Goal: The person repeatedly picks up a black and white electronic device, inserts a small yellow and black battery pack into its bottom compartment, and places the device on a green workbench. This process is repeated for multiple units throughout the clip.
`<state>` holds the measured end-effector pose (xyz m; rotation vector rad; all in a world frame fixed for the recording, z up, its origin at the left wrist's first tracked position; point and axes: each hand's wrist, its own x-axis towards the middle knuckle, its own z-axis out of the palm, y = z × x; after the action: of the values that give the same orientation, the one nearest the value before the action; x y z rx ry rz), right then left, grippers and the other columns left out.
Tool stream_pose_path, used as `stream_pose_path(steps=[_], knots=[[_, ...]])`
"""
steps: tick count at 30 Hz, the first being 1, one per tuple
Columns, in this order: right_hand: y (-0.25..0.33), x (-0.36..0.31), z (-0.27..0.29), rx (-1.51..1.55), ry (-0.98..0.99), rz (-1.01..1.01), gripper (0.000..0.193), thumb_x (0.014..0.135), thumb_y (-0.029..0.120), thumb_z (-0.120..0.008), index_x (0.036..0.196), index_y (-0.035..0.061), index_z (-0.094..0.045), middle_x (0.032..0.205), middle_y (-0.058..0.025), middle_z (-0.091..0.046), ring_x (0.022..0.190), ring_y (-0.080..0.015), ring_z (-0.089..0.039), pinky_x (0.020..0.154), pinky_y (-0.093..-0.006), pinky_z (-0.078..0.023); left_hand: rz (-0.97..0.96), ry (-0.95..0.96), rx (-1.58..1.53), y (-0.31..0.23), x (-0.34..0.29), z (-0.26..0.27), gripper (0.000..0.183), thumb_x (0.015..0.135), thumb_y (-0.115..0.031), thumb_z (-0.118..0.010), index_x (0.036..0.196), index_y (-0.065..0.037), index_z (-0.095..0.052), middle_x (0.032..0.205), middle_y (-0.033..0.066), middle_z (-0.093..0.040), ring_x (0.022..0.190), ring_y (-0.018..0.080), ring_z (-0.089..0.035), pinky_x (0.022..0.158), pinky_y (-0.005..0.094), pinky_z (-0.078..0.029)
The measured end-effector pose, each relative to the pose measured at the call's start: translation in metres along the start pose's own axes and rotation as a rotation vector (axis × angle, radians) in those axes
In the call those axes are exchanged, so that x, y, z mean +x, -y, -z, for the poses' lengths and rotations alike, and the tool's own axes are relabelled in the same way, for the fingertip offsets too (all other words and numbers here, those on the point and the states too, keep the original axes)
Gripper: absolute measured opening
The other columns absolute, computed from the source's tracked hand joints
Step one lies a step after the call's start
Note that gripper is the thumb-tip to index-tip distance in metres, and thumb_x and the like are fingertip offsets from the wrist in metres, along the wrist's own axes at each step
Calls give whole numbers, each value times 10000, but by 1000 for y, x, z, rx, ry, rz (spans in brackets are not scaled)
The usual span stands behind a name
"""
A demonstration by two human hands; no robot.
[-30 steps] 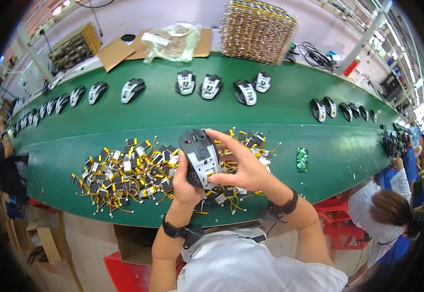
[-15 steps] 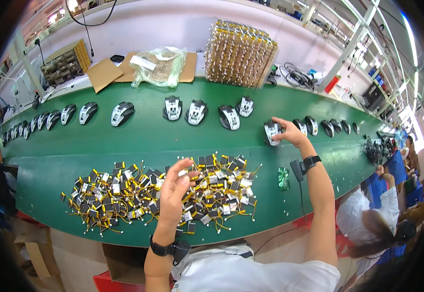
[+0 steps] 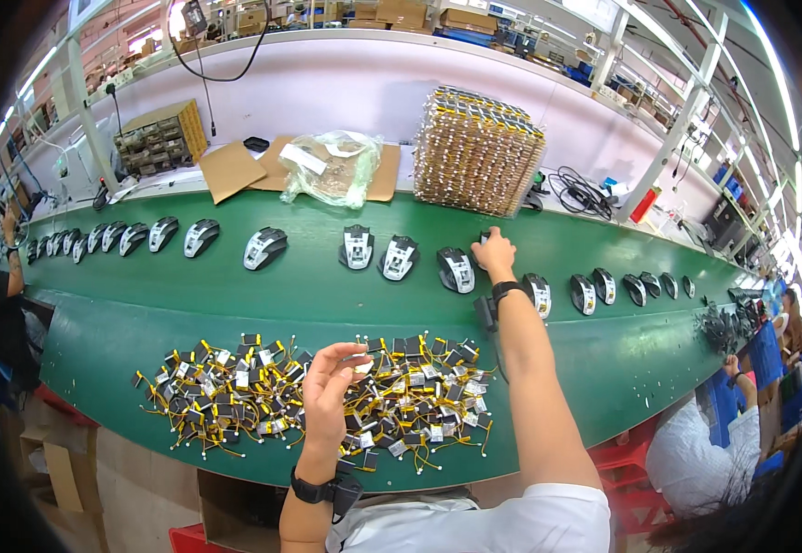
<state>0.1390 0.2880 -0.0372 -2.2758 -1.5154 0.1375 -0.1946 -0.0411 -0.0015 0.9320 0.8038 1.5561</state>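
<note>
My right hand [image 3: 497, 256] reaches far across the green bench with its fingers closed around a computer mouse [image 3: 485, 237], which is mostly hidden beneath it. Just left of that hand lies a white and black computer mouse [image 3: 456, 270], and to the right, beside my forearm, another mouse [image 3: 537, 295]. My left hand [image 3: 329, 392] hovers over a pile of small battery packs [image 3: 235, 382] with yellow tape and thin wires. Its fingers are loosely curved and apart, and I see nothing held in them.
More mice [image 3: 264, 249] line the green bench [image 3: 143, 304] to both sides. Behind stand a tall stack of battery packs [image 3: 479, 152], a clear plastic bag [image 3: 332, 170] and cardboard [image 3: 232, 172]. Black parts [image 3: 731, 323] lie far right. Another person [image 3: 705, 452] sits at the right.
My right hand has left one mouse and moved left and farther off to another. The left hand stays over the battery pile. The whole view has tilted up, showing more background.
</note>
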Motion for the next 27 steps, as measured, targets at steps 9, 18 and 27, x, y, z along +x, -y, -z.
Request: stream_pose_path(steps=[9,18,27], knots=[[103,-260,128,661,553,965,544,792,297,-776,1237,42,-595,1149,-188,-668,1048,-281,-669,919,-380,-520,-10,76,-156,-6,-9,-10,805,965,-416,-578,1528,-10,-171,1446,218,-421,1239,316,-550,1009,398,-479],[42,-190,101,284,423,628,262,814,276,-744,910,32,-742,809,-108,-729,734,-201,-702,703,-333,-550,106,-58,-547,-4,-1,-9,698,994,-617,-343,1450,-91,-396,1058,219,-658,786,342,-698,723,433,-596],[19,-204,38,258,530,511,245,744,265,-791,810,31,-759,747,-116,-723,677,-219,-686,670,-347,-538,155,-29,-593,4,-2,-2,672,993,-604,-371,1423,-90,-435,1064,224,-660,823,365,-701,742,433,-595]])
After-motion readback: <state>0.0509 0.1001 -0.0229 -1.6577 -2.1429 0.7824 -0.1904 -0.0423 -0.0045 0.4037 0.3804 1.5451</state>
